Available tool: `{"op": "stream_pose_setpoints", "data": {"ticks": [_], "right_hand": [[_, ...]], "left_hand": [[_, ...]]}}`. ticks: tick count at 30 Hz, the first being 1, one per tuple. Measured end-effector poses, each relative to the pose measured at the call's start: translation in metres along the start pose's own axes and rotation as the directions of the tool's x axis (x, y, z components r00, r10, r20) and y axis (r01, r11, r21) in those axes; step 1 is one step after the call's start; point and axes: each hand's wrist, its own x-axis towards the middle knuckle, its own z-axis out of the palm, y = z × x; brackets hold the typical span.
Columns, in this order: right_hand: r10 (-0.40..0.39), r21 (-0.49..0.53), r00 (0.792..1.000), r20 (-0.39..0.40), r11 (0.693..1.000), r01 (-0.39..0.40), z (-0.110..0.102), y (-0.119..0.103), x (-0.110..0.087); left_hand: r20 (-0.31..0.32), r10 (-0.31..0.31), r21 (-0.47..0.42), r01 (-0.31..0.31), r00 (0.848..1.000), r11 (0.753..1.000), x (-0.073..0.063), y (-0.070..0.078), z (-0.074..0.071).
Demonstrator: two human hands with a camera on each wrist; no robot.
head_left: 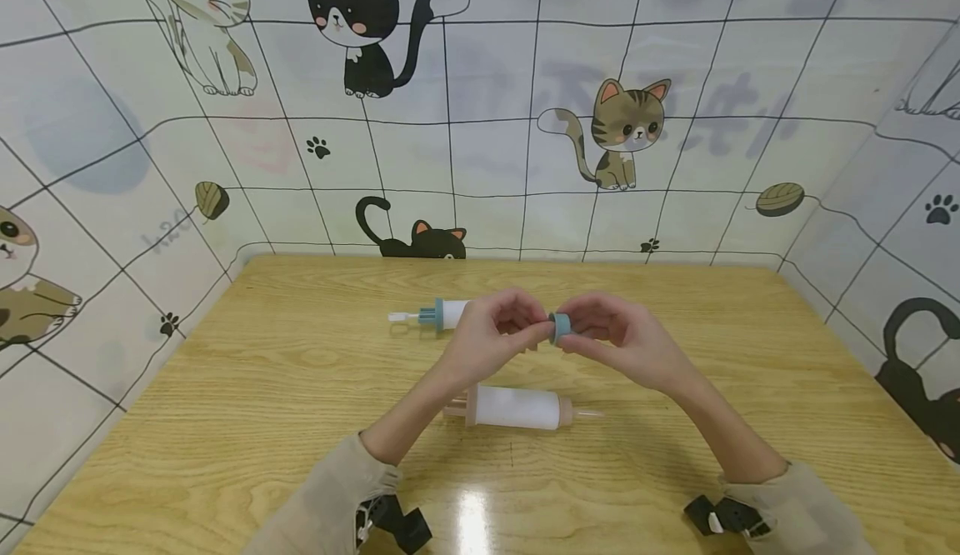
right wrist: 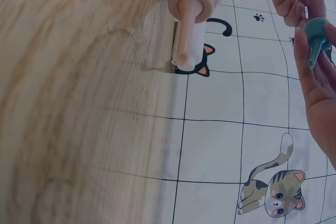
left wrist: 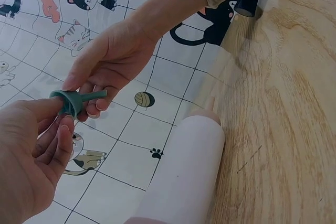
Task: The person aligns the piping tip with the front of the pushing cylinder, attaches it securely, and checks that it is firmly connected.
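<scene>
Above the table, my two hands meet at a teal nozzle cap (head_left: 559, 327). My left hand (head_left: 493, 332) pinches it at the rim, with a fingertip at its open side in the left wrist view. My right hand (head_left: 628, 340) holds it between thumb and fingers from the other side. Its thin spout (right wrist: 315, 55) points toward the right palm. Behind my left hand lies a white cylinder (head_left: 454, 314) with a teal collar and a pale tip, partly hidden. Nearer me lies another white cylinder (head_left: 517, 407) with peach ends and a thin peach nozzle (right wrist: 188, 32).
The wooden table (head_left: 262, 388) is bordered by a white cloth backdrop (head_left: 495, 155) with cat prints at the back and sides. Black wrist devices (head_left: 393, 522) sit at both beige sleeves (head_left: 322, 497).
</scene>
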Motion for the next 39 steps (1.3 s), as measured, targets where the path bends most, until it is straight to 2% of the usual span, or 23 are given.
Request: {"op": "stream_pose_setpoints", "data": {"ticks": [8, 18, 31, 39], "right_hand": [[-0.031, -0.002, 0.999, -0.019, 1.000, 0.031, -0.002, 0.000, 0.000], [0.016, -0.009, 0.999, -0.037, 1.000, -0.016, -0.005, -0.001, -0.001], [0.023, -0.006, 0.999, -0.043, 1.000, -0.023, -0.006, -0.002, -0.001], [0.028, -0.018, 0.998, -0.050, 0.999, -0.029, -0.006, -0.004, -0.001]], "left_hand": [[0.005, -0.024, -0.011, 0.024, 1.000, 1.000, 0.000, 0.002, -0.005], [-0.030, -0.025, 0.096, 0.028, 0.999, 0.995, 0.004, -0.002, -0.019], [-0.053, -0.071, 0.208, 0.081, 0.996, 0.975, 0.009, -0.022, -0.044], [-0.068, -0.116, 0.325, 0.132, 0.991, 0.936, 0.010, -0.040, -0.059]]}}
